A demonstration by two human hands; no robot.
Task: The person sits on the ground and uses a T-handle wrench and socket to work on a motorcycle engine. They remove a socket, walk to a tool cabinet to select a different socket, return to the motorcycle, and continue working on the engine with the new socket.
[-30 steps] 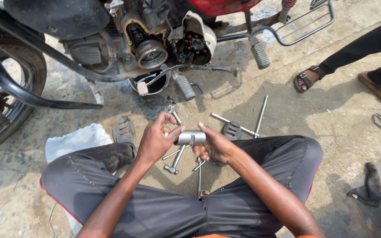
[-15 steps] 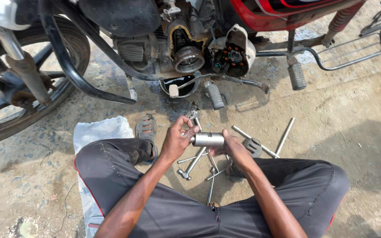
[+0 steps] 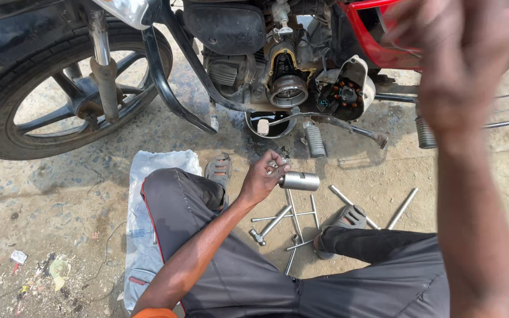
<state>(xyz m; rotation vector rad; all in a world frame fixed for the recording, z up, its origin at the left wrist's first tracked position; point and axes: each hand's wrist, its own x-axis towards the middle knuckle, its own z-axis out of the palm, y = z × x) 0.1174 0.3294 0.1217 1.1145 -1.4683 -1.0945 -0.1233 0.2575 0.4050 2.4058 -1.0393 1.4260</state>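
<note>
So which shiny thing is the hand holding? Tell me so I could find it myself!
Start at the motorcycle's open engine, then look straight down past the dark oil pan to the ground in front of it. There the left hand grips a short, fat metal cylinder lying sideways. The long tools scattered below it are thin rods; this one is stubby, smooth and off the ground.

Short metal cylinder (image 3: 299, 181), silvery and smooth, lying on its side in the air above the scattered long-handled wrenches (image 3: 290, 219); open round end toward the right, other end pinched in the left grip (image 3: 261, 178), just below the motorcycle engine
</note>
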